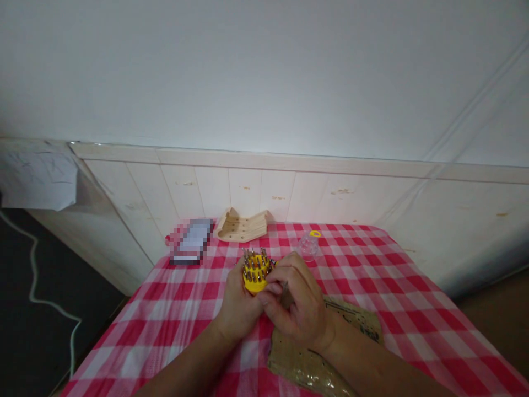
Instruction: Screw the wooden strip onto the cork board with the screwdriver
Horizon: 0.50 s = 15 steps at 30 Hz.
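Observation:
My left hand (237, 306) is closed round a yellow round bit holder (255, 271) that stands full of several metal screwdriver bits, held just above the red-and-white checked tablecloth (372, 281). My right hand (295, 300) is curled shut beside it, its fingertips touching the holder's right edge; a thin dark tool handle shows between the fingers. Under my right wrist lies a brown circuit board in clear wrap (314, 358).
A clear plastic cap with a yellow ring (309, 245) sits behind my hands. A wooden shaped piece (242, 225) and a blurred flat device (192, 242) lie at the table's far edge by the white panelled wall. A cable runs on the dark floor at left.

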Tool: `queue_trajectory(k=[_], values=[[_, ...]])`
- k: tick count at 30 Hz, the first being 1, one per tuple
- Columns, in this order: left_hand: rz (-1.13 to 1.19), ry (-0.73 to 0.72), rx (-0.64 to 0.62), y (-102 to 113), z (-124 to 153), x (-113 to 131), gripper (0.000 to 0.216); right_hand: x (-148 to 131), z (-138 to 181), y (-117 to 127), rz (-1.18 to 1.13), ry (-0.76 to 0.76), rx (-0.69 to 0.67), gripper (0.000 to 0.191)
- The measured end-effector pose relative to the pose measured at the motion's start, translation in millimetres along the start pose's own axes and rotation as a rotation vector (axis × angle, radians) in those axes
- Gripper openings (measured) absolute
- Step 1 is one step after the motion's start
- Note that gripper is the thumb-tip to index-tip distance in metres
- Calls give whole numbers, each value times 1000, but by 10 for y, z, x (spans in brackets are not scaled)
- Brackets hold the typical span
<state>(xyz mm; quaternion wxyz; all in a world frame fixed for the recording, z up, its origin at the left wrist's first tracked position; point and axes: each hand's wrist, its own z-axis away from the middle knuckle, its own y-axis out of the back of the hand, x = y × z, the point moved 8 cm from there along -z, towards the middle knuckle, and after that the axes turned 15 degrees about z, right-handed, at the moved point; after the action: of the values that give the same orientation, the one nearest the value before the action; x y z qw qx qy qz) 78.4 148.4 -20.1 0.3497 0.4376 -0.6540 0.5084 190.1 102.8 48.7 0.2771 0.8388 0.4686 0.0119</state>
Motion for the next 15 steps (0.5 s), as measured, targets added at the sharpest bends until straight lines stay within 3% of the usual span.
queue_trajectory(k=[15], values=[[40, 4, -8, -17, 0, -28, 31, 27, -2, -2, -21, -28, -12, 16]])
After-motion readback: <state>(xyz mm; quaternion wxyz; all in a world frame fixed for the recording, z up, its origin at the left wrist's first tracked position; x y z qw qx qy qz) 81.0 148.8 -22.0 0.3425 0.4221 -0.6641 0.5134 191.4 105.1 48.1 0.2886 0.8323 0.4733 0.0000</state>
